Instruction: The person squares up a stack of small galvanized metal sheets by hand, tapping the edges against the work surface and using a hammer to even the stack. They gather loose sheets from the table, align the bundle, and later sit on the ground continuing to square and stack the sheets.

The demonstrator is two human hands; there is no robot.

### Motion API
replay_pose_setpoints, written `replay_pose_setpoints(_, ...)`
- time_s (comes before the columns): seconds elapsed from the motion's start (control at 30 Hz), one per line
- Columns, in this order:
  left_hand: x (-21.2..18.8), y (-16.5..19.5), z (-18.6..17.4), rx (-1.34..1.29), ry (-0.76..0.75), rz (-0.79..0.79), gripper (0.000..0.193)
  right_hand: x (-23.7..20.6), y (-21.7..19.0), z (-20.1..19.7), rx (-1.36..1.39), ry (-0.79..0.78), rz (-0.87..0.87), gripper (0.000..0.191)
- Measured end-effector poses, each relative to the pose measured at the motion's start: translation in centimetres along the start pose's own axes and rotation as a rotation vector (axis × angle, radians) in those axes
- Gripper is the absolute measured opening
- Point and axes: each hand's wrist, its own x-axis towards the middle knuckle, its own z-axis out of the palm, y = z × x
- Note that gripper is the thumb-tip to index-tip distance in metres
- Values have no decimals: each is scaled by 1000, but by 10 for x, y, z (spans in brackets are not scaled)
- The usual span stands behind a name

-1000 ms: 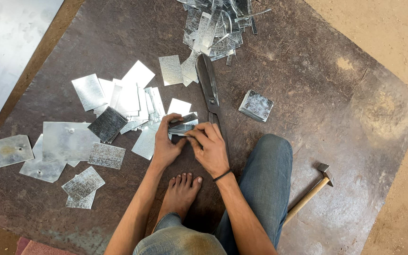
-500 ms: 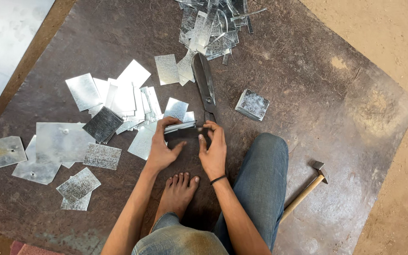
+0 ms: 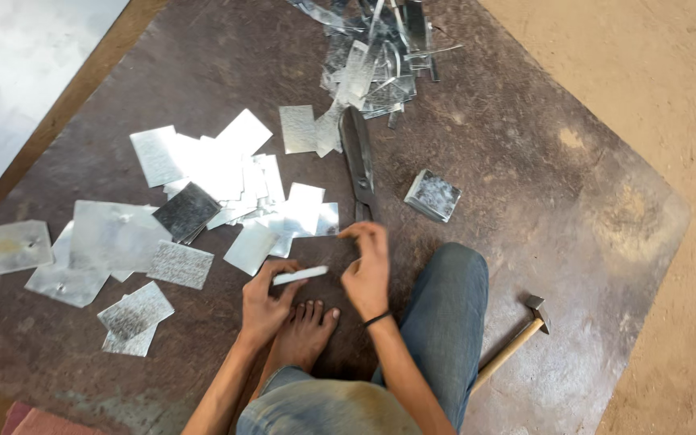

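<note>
Keep the left hand (image 3: 263,302) pinched firmly on the metal strip (image 3: 300,275), level, while the right hand's (image 3: 366,270) loosely curled, empty fingers steady its end.

From here I lose the scrap pile (image 3: 380,48) at the top edge, and the right hand (image 3: 368,270) perhaps covers the shears' (image 3: 358,161) handles.

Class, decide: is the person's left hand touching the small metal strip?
Touching. The head view shows the left hand pinching the small metal strip between thumb and fingers.
</note>
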Motion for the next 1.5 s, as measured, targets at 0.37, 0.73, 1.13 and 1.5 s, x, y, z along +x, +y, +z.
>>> replay_pose_setpoints(0.37, -47, 5, -32, -88, 26, 94, 31, 92, -41, 40, -486, -494, -397, 87)
replay_pose_setpoints(0.73, -47, -5, -40, -105, 43, 137, 25, 42, -17, 35, -645, -193, -278, 65)
replay_pose_setpoints(1.13, -48, -7, -43, -88, 39, 142, 26, 63, -39, 42, -591, -560, -83, 65)
replay_pose_setpoints(1.5, -49, -2, -52, -78, 40, 172, 24, 90, -97, 84, -610, -829, -1091, 54)
